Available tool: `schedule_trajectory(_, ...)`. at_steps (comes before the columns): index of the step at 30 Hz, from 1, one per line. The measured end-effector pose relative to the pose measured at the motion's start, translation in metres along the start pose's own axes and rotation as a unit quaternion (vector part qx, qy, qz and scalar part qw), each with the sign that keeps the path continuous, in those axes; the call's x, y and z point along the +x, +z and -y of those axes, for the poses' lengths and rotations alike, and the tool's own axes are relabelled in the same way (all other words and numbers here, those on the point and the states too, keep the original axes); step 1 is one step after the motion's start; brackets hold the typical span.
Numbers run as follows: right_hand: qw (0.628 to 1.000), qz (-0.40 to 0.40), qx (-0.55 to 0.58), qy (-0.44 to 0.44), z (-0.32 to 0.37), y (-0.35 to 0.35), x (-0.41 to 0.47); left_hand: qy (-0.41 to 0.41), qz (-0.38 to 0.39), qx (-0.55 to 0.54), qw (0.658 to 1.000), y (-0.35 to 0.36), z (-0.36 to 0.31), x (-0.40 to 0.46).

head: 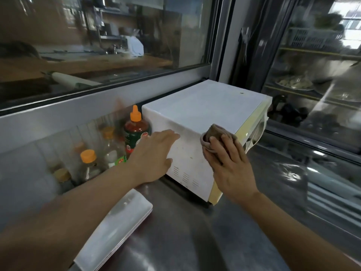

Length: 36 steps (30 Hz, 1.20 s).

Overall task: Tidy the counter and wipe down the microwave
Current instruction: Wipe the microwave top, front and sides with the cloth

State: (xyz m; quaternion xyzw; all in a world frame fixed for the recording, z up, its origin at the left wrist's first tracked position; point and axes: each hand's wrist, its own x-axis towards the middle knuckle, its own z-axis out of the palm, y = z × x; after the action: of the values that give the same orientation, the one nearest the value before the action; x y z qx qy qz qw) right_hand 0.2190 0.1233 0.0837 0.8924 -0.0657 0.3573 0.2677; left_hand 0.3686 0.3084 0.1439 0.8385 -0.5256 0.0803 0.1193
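A white microwave (pixel 203 106) stands on the steel counter (pixel 185 231), its vented side panel turned toward me and its door facing right. My left hand (pixel 154 153) lies flat with straight fingers against the left part of that side panel. My right hand (pixel 230 163) presses a crumpled brown cloth (pixel 213 133) onto the panel's upper right corner, fingers spread over the cloth.
Sauce bottles with orange caps (pixel 134 132) crowd the counter left of the microwave, below a window ledge. A stack of white flat trays (pixel 117 227) lies on the counter near my left forearm. A glass-fronted fridge (pixel 312 75) stands behind, to the right.
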Motion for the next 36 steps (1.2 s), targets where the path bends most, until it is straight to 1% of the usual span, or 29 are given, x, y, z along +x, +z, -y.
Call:
schedule_trajectory(3,1.000,-0.015,-0.026,-0.008,0.000,0.003,0.002,0.010,-0.018,0.027,0.999,0.000,0.011,0.017)
schedule_trajectory(6,0.999,-0.031,-0.028,-0.026,-0.009,-0.003,0.010,0.024,-0.034,0.065,0.997,0.000,0.024,0.037)
schedule_trajectory(10,0.999,-0.040,-0.032,-0.014,-0.010,-0.004,0.020,0.009,-0.036,0.075,0.997,0.009,0.042,0.060)
schedule_trajectory(13,0.996,-0.060,-0.061,0.007,0.006,0.011,0.010,0.027,-0.087,0.068,0.994,0.021,0.054,0.066)
schedule_trajectory(16,0.994,-0.030,-0.105,0.006,0.021,0.032,-0.007,0.053,-0.128,0.031,0.990,0.031,0.062,0.069)
schedule_trajectory(18,0.991,0.028,-0.124,-0.032,0.033,0.046,-0.018,0.063,-0.137,0.009,0.989,0.033,0.068,0.071)
schedule_trajectory(20,0.980,0.102,-0.150,-0.087,0.048,0.054,-0.033,0.079,-0.135,0.011,0.988,0.032,0.074,0.073)
schedule_trajectory(22,0.967,0.159,-0.164,-0.109,0.057,0.056,-0.043,0.099,-0.124,0.025,0.987,0.029,0.078,0.075)
schedule_trajectory(24,0.962,0.183,-0.169,-0.116,0.058,0.046,-0.042,0.109,-0.102,0.038,0.988,0.023,0.080,0.076)
schedule_trajectory(26,0.963,0.161,-0.169,-0.132,0.050,0.032,-0.030,0.114,-0.086,0.052,0.988,0.019,0.081,0.076)
schedule_trajectory(27,0.969,0.142,-0.165,-0.120,0.044,0.024,-0.021,0.119,-0.081,0.061,0.988,0.017,0.082,0.076)
schedule_trajectory(30,0.980,0.089,-0.174,-0.028,0.029,0.012,0.018,0.142,-0.059,0.086,0.984,0.010,0.088,0.079)
schedule_trajectory(33,0.985,0.061,-0.161,0.022,0.038,0.025,0.041,0.138,-0.043,0.124,0.982,0.001,0.101,0.087)
schedule_trajectory(34,0.986,0.063,-0.156,0.022,0.046,0.033,0.040,0.126,-0.041,0.138,0.982,-0.001,0.106,0.089)
schedule_trajectory(36,0.984,0.093,-0.154,-0.020,0.062,0.052,0.026,0.105,-0.031,0.136,0.985,-0.003,0.112,0.090)
